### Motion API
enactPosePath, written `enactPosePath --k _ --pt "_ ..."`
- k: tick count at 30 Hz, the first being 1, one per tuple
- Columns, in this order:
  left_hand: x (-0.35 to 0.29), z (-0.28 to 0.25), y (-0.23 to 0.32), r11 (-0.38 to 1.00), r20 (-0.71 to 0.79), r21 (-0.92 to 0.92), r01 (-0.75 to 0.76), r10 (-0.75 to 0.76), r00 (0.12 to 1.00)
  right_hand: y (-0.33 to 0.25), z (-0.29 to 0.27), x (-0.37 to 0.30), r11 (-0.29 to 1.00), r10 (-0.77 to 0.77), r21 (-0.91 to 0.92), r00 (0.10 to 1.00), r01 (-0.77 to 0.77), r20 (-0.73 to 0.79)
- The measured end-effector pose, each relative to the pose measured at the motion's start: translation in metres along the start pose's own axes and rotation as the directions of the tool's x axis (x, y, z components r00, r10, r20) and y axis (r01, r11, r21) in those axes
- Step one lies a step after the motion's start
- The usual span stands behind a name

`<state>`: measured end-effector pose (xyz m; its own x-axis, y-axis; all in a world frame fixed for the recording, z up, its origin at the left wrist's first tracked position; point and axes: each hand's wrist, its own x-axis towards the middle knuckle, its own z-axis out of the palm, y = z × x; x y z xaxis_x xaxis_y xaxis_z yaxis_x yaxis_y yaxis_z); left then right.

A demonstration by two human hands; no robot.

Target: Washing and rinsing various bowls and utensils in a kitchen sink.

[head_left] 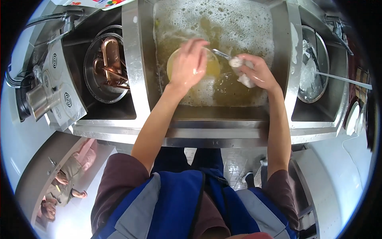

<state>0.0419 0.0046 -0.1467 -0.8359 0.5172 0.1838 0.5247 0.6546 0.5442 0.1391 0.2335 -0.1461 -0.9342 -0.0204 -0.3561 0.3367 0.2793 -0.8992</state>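
Note:
My right hand point(258, 71) is closed round a wet white cloth point(246, 81), above cloudy, foamy water in the middle sink basin point(145, 51). A slim metal utensil point(221, 53) sticks out of that grip toward the left; whether it is a spoon or a fork is hidden. My left hand point(190, 63) is wet, its fingers stretched out and slightly blurred, and nothing shows in it. Beneath it a round yellowish dish point(213, 65), perhaps a bowl, lies in the water. The utensil's end is just right of my left fingertips.
In the left basin stands a metal pot point(88, 73) with copper-coloured pieces point(111, 53). The right basin holds a metal tub point(326, 59) with wet, shiny contents and a long handle point(344, 80). Faucets point(69, 23) rise behind. Another person point(65, 181) is beyond an opening at lower left.

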Motion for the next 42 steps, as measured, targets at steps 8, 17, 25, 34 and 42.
enactPosePath --k 8,17,25,34,42 --pt "0.041 -0.008 0.006 0.386 0.941 -0.278 0.880 -0.074 0.330 -0.015 0.014 0.028 0.678 -0.434 -0.641 0.900 0.360 0.046" --pt "0.004 0.061 0.015 0.412 0.808 -0.339 0.846 -0.333 0.486 0.033 0.004 0.035 0.875 -0.132 -0.461 0.842 -0.149 -0.523" --pt "0.017 0.054 -0.021 0.401 0.822 -0.291 0.868 -0.360 0.442 0.041 -0.010 0.043 0.960 -0.015 -0.154 0.508 -0.234 -0.861" --pt "0.016 0.059 -0.042 0.637 0.746 -0.246 0.731 -0.356 0.562 0.053 0.009 0.045 0.810 0.253 -0.318 0.783 -0.493 -0.568" --pt "0.011 0.094 0.005 0.750 0.619 -0.309 0.584 -0.307 0.723 0.012 0.012 0.045 0.992 0.093 -0.042 0.912 -0.119 -0.400"
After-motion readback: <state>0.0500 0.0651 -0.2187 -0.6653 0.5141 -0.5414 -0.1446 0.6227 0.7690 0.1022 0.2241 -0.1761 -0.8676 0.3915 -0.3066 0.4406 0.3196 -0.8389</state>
